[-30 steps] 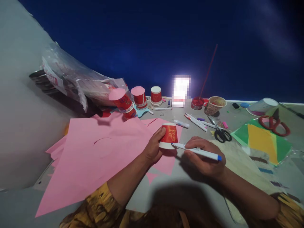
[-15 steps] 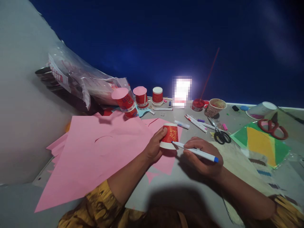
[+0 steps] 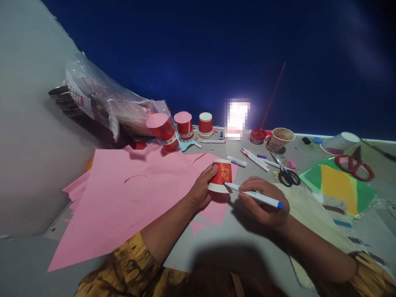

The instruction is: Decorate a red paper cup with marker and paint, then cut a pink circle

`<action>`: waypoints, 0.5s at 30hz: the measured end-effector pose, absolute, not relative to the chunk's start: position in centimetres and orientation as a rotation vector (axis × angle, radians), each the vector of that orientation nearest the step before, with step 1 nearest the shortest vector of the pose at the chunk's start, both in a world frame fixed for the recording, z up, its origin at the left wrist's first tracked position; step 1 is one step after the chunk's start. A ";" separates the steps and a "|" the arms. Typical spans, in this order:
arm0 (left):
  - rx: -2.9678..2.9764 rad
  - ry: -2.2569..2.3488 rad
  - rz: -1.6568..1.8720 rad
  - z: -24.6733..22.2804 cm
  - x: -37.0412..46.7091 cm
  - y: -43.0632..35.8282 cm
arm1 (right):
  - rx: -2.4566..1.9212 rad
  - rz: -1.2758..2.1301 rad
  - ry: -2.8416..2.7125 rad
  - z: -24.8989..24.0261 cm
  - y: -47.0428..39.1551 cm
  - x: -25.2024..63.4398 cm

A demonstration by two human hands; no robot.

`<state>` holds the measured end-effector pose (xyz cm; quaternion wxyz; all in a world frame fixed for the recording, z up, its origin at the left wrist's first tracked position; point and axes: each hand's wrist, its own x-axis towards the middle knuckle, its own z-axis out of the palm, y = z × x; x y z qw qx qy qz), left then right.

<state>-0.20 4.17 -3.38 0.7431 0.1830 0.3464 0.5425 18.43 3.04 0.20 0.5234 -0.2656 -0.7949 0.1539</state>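
My left hand (image 3: pixel 203 186) is closed around a red paper cup (image 3: pixel 220 173) with gold lettering and white bands at both ends. The cup is held upside down, its wide rim facing down. Between the fingers of my right hand (image 3: pixel 264 200) is a white felt-tip pen (image 3: pixel 258 197) with a blue end. Its blue tip meets the lower red part of the cup, just above the white band. Under the left forearm and behind the cup spread large sheets of pink paper (image 3: pixel 120 206).
Behind stand two red cup pieces topped with pink paper discs (image 3: pixel 157 120) and another upturned red cup (image 3: pixel 205 125). To the right lie several pens (image 3: pixel 255 160), black-handled scissors (image 3: pixel 289 177), red-handled scissors (image 3: pixel 354 165), a patterned cup (image 3: pixel 280 140) and green-yellow sheets (image 3: pixel 338 185).
The left hand has turned the cup slightly, so its gold lettering has shifted left. The pen tip stays at the lower part of the cup. The view has moved a little.
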 end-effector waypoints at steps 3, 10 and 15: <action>0.397 0.761 1.183 -3.3 -0.2 4.1 | -0.636 0.372 -1.900 0.2 3.0 18.4; 0.386 0.770 1.178 -3.4 -0.2 4.1 | -0.624 0.358 -1.886 -0.1 3.1 18.5; 0.380 0.773 1.172 -3.3 -0.2 4.1 | -0.634 0.332 -1.903 -0.1 3.2 18.5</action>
